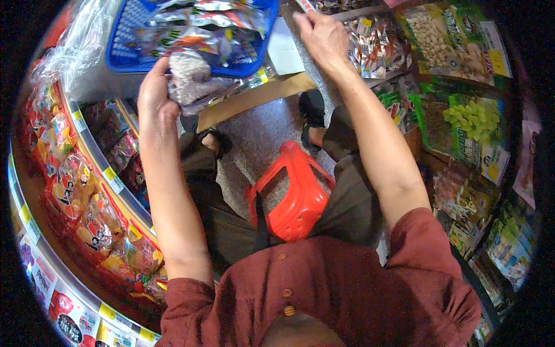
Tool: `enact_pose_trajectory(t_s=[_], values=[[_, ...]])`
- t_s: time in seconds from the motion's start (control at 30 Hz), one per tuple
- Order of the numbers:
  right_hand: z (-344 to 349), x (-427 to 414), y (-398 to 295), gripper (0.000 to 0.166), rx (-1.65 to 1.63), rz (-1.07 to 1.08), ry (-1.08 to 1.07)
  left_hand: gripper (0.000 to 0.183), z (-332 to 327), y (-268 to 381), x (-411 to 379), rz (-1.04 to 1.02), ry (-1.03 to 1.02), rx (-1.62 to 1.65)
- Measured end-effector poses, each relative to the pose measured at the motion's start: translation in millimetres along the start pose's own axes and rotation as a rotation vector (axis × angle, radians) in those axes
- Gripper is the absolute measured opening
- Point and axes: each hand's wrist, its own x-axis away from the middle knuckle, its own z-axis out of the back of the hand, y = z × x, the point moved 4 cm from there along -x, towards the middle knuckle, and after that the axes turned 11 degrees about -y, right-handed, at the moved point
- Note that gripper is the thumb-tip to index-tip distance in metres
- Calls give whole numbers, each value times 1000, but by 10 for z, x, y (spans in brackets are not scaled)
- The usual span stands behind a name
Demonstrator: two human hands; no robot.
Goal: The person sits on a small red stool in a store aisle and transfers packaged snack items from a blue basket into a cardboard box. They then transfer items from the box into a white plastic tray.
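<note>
My left hand point(158, 93) is shut on a bunched, fluffy greyish-white cloth point(188, 80), at the near edge of a blue plastic basket point(173, 71). Inside the basket lie several shiny foil snack packets point(217, 34). At the top, my right hand point(323, 39) is closed on a small white stick-like piece with red writing point(305, 5); its far end is cut off by the picture's edge. An opened cardboard box point(260, 97) with a white panel point(285, 47) lies between my hands, below the basket.
A red plastic stool point(297, 204) stands between my legs. Shelves of bagged sweets point(73, 186) curve along the left, with clear plastic wrap point(86, 39) above. On the right are nut bags point(451, 43), green raisin packs point(470, 121) and small wrapped packets point(375, 47).
</note>
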Motion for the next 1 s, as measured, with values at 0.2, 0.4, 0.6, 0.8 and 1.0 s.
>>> enact_pose_trajectory(t_s=[0.2,0.4,0.6,0.8,1.0], values=[[-1354,157,114,23,150,133,-528,23,441,275,60,-113,127,140],[-2612,51,59,30,127,61,-772,26,840,290,169,15,-79,304],[-3426,-9,388,62,-386,-833,-519,29,861,338,328,0,-144,392],[-3595,30,418,27,-543,-1075,-378,29,888,346,359,-20,-59,311],[-3534,77,329,22,-576,-836,-213,26,928,267,290,11,-3,300]])
